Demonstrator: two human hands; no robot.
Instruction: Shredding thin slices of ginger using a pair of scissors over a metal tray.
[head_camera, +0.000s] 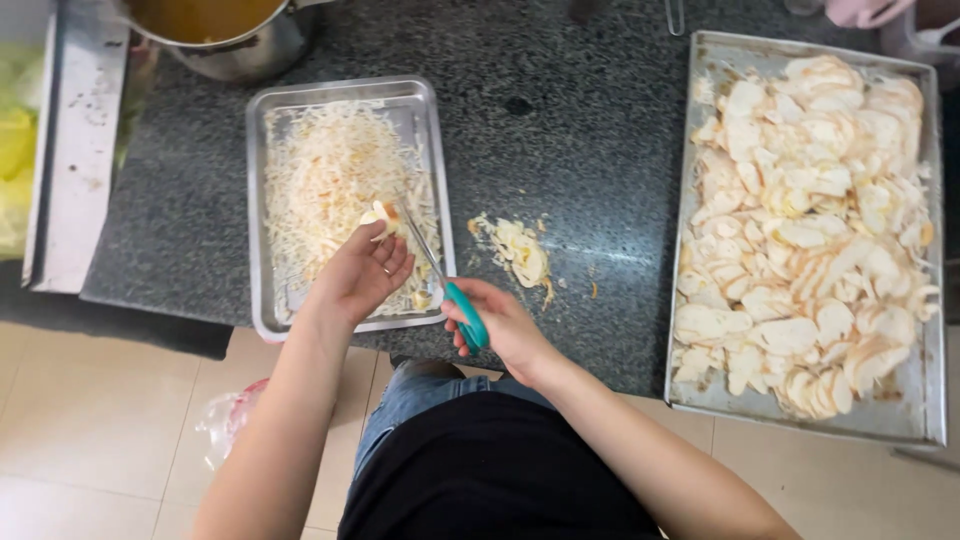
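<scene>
Two bare hands worked over the near edge of a dark speckled stone counter (590, 150). The left hand (362, 272) was curled loosely, its fingers pinching a small pale yellowish piece of food (376, 215) above a small rectangular steel tray (262, 200). The right hand (498, 322) was closed around the teal plastic handles of a pair of scissors (452, 292), whose thin metal blades slanted up and left toward the held piece; whether the blades touched it could not be told. The small tray held a heap of fine, pale shredded strips (330, 180) spread over most of its floor. Just right of the tray, on the bare counter, lay a little pile of pale scraps (520, 250). Well apart to the right sat a large rectangular metal tray (930, 420) filled with thick cream-coloured slices (810, 230). At the counter's far left stood a steel pot (250, 50) of yellowish liquid.
</scene>
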